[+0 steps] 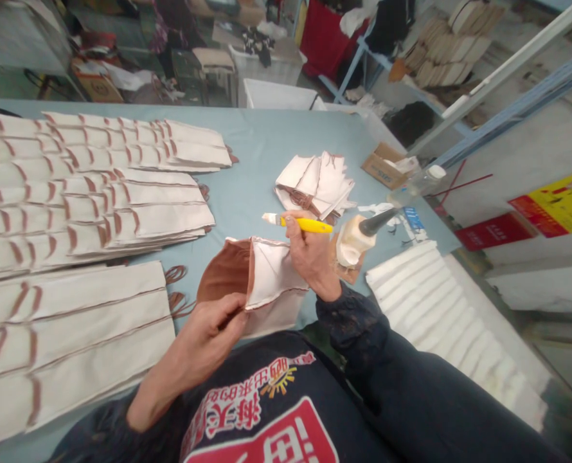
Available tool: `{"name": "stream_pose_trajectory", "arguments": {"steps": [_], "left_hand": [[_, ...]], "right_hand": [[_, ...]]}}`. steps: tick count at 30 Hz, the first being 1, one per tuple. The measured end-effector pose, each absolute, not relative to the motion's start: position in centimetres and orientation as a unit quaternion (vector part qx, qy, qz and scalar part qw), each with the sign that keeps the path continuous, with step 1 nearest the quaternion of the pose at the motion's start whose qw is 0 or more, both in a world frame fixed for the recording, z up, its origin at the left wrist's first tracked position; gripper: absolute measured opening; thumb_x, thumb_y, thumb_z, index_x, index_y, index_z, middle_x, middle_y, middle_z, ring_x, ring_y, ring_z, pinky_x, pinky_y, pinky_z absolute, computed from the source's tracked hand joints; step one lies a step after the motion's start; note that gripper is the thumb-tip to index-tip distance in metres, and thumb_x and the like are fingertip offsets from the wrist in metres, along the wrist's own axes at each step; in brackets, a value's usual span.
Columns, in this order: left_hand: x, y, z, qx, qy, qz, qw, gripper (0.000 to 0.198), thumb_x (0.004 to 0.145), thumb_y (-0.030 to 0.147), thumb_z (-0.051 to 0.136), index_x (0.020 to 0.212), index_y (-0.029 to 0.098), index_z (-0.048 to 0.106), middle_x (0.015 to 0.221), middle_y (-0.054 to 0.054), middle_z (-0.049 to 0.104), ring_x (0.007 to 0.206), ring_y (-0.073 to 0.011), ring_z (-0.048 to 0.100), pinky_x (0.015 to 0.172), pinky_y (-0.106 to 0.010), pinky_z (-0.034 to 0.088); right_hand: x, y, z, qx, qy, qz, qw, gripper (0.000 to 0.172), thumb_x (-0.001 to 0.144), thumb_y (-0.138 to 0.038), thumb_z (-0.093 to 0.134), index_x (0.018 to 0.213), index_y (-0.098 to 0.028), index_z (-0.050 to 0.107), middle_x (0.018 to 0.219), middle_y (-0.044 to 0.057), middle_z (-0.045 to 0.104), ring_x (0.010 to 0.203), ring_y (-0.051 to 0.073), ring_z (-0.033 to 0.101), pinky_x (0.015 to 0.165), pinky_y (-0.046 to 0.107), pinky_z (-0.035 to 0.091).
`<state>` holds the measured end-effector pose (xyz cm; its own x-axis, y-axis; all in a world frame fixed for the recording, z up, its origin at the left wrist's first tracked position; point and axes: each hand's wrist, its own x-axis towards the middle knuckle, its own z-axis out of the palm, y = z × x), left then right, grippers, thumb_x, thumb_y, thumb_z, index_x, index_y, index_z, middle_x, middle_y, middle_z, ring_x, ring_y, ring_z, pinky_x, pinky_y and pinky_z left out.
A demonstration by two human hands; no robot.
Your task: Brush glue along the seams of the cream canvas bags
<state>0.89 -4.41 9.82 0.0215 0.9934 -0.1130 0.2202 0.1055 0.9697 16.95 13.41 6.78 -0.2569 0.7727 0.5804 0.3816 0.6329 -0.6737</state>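
My left hand (221,328) pinches the near edge of a white and brown fabric piece (271,270), which stands partly opened like a pouch with its brown side (225,270) showing. In my right hand (310,257) is a brush (310,225) with a yellow handle, its pale bristles pointing left above the piece. The fingers of that hand also rest near the white panel's right side. Just right of my right hand stands a cream-coloured glue container (356,241) with a dark nozzle, on a small brown board.
Stacks of similar white pieces with brown edges (165,206) cover the table's left. A small pile (317,183) lies beyond my hands. At right are a cardboard box (385,164), a clear bottle (418,183) and a row of folded white pieces (440,321).
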Motion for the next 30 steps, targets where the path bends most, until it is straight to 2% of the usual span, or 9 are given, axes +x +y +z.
{"name": "stream_pose_trajectory", "arguments": {"steps": [3, 7, 10, 13, 16, 22, 27, 30], "left_hand": [[1.0, -4.3, 9.8, 0.519, 0.564, 0.401, 0.501, 0.018, 0.087, 0.022, 0.064, 0.075, 0.021, 0.077, 0.064, 0.002, 0.064, 0.060, -0.0163, 0.052, 0.058, -0.024, 0.038], [0.7, -4.3, 8.8, 0.474, 0.593, 0.429, 0.489, 0.019, 0.081, 0.022, 0.069, 0.062, 0.023, 0.070, 0.059, 0.002, 0.058, 0.064, -0.0190, 0.051, 0.062, -0.026, 0.041], [0.5, -4.6, 8.7, 0.496, 0.604, 0.431, 0.450, 0.020, 0.084, 0.020, 0.065, 0.066, 0.023, 0.072, 0.063, 0.000, 0.061, 0.069, -0.0209, 0.055, 0.069, -0.027, 0.044], [0.5, -5.1, 9.0, 0.517, 0.609, 0.432, 0.419, 0.021, 0.088, 0.020, 0.061, 0.074, 0.023, 0.077, 0.069, -0.001, 0.067, 0.072, -0.0214, 0.059, 0.071, -0.028, 0.045], [0.7, -5.4, 9.2, 0.518, 0.616, 0.431, 0.408, 0.022, 0.090, 0.020, 0.060, 0.078, 0.022, 0.079, 0.070, -0.001, 0.069, 0.069, -0.0197, 0.060, 0.067, -0.026, 0.045], [1.0, -6.1, 8.5, 0.546, 0.601, 0.432, 0.394, 0.024, 0.090, 0.021, 0.059, 0.072, 0.018, 0.074, 0.062, 0.001, 0.067, 0.057, -0.0152, 0.057, 0.055, -0.022, 0.044], [0.9, -6.7, 8.4, 0.553, 0.607, 0.458, 0.340, 0.024, 0.089, 0.016, 0.057, 0.074, 0.018, 0.076, 0.062, 0.002, 0.068, 0.056, -0.0140, 0.061, 0.056, -0.021, 0.047], [1.0, -6.6, 8.6, 0.554, 0.599, 0.471, 0.335, 0.026, 0.087, 0.013, 0.057, 0.075, 0.019, 0.079, 0.066, 0.001, 0.072, 0.059, -0.0149, 0.064, 0.058, -0.021, 0.049]], "right_hand": [[17.2, 12.8, 6.4, -0.377, -0.753, 0.224, 0.491, 0.035, 0.109, -0.044, 0.049, 0.103, -0.019, 0.072, 0.073, -0.001, 0.069, 0.060, 0.012, 0.059, 0.061, 0.026, 0.048], [18.8, 10.1, 7.6, -0.309, -0.736, 0.324, 0.507, 0.025, 0.109, -0.037, 0.051, 0.112, -0.021, 0.069, 0.069, -0.005, 0.064, 0.056, 0.010, 0.058, 0.054, 0.022, 0.048], [20.4, 7.3, 9.5, -0.254, -0.761, 0.344, 0.487, 0.019, 0.109, -0.033, 0.053, 0.113, -0.022, 0.069, 0.069, -0.005, 0.066, 0.051, 0.010, 0.058, 0.050, 0.022, 0.049], [21.5, 5.3, 11.3, -0.206, -0.811, 0.287, 0.466, 0.019, 0.109, -0.032, 0.053, 0.105, -0.022, 0.069, 0.076, -0.001, 0.075, 0.058, 0.012, 0.068, 0.056, 0.025, 0.058], [21.3, 4.4, 11.9, -0.177, -0.830, 0.254, 0.464, 0.024, 0.110, -0.033, 0.050, 0.099, -0.022, 0.068, 0.078, 0.000, 0.078, 0.065, 0.014, 0.074, 0.062, 0.025, 0.061], [19.3, 2.7, 10.6, -0.111, -0.814, 0.285, 0.494, 0.027, 0.110, -0.029, 0.048, 0.092, -0.021, 0.067, 0.070, -0.002, 0.076, 0.057, 0.010, 0.070, 0.061, 0.020, 0.059], [19.5, 2.7, 11.2, -0.205, -0.771, 0.300, 0.524, 0.027, 0.109, -0.033, 0.051, 0.090, -0.023, 0.068, 0.070, -0.001, 0.076, 0.060, 0.013, 0.073, 0.058, 0.024, 0.060], [19.5, 2.8, 11.5, -0.204, -0.783, 0.295, 0.509, 0.027, 0.109, -0.033, 0.050, 0.089, -0.023, 0.067, 0.071, -0.002, 0.076, 0.060, 0.013, 0.073, 0.058, 0.024, 0.059]]}}
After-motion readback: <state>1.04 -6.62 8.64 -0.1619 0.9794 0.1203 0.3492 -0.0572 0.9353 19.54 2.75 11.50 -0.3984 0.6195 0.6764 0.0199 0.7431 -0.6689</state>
